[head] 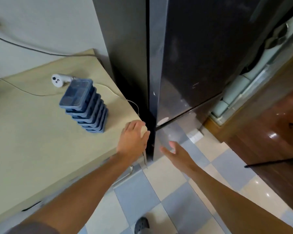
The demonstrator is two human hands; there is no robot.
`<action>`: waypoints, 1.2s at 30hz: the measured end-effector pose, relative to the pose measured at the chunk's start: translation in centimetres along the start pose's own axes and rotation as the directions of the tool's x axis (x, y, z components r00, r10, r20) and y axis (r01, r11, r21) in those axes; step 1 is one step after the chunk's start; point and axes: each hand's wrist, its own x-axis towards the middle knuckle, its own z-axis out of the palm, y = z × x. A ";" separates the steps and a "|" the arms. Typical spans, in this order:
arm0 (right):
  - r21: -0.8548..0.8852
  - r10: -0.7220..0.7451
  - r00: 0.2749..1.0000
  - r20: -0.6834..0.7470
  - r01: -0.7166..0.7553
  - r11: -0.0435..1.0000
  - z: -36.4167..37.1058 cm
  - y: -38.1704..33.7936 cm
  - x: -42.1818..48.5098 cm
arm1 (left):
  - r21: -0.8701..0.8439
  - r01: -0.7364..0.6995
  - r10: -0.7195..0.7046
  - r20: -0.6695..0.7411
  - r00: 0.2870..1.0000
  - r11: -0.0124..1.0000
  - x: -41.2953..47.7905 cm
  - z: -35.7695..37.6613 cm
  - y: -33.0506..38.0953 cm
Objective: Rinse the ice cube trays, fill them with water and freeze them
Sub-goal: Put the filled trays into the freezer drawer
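1. Two bare hands are out in front of the person, and neither holds anything.
2. One stack of blue ice cube trays (84,105) stands on the beige counter (32,132), towards its right side. I count six or seven layers; the lower ones are too blurred to be sure.
3. One white handheld device (58,80) lies on the same counter, just behind the stack.
4. Two cables show: a dark cable (24,46) runs along the wall, and a thin cable (24,92) crosses the counter top.
5. One tall dark fridge (193,65) stands just right of the counter with its doors closed.
6. The left hand (134,139) rests palm down on the counter's near right corner. Its fingers lie loose and fairly straight on the top, and the thumb hangs over the edge facing the fridge. It is near the stack but apart from it, and the forearm reaches up from the lower left.
7. The right hand (173,152) is stretched towards the fridge's lower door, fingers straight and spread. It is blurred, and I cannot tell whether it touches the door.
8. One dark shoe (141,224) stands on the checkered floor tiles (167,191).
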 end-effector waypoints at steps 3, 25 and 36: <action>-0.116 -0.111 0.991 -0.071 0.102 0.988 0.5 1.7 4.3 | 0.228 -0.107 0.097 0.056 0.994 0.968 3.5 2.5 -0.5; -0.777 -0.770 0.521 -0.368 0.282 0.563 4.5 9.5 20.2 | 0.778 0.063 0.509 -0.468 0.722 0.626 4.9 12.0 -4.3; -0.775 -0.792 0.313 -0.525 0.210 0.597 -4.1 11.1 8.3 | 0.644 0.042 0.406 -0.531 0.744 0.764 4.6 12.2 -3.5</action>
